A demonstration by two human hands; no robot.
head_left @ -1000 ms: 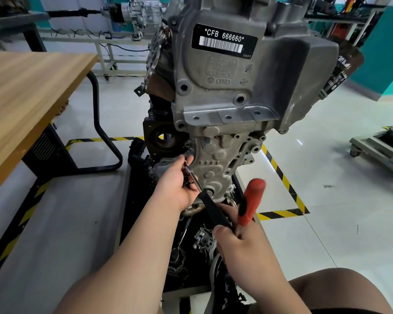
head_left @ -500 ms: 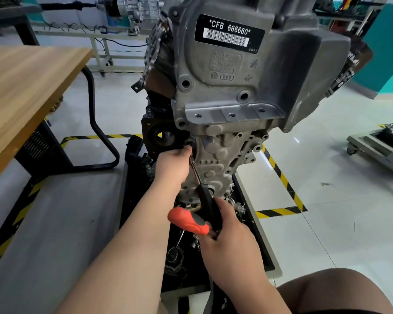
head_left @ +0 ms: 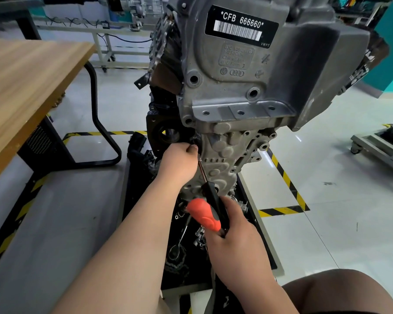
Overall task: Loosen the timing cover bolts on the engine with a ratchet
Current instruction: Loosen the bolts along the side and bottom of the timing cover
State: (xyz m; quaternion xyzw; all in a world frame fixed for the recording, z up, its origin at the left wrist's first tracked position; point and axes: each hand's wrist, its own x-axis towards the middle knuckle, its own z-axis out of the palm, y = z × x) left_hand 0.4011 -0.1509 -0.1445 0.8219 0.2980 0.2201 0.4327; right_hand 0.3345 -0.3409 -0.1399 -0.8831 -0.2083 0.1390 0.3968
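Black tray (head_left: 262, 250) below both hands: loose metal parts (head_left: 200, 234) and a chain (head_left: 176, 267). Right hand (head_left: 234, 232) grips the ratchet (head_left: 211, 193) by its orange-black handle. The shaft rises to the left hand (head_left: 179, 164), whose fingers curl round the ratchet's head at the timing cover (head_left: 227, 159) edge; the bolt is hidden.

Left arm (head_left: 127, 245): bare, reaching forward and upward from the lower left, forearm long in view, wrist straight. Left hand (head_left: 180, 163): back toward the camera, fingers curled tight at the top end of the ratchet (head_left: 211, 197) shaft. Right arm (head_left: 266, 293): bare, rising from the lower centre on a shorter reach. Right hand (head_left: 234, 232): below and to the right of the left hand, apart from it, fingers wrapped round the ratchet's handle. Knee (head_left: 340, 291): bare, at the lower right.
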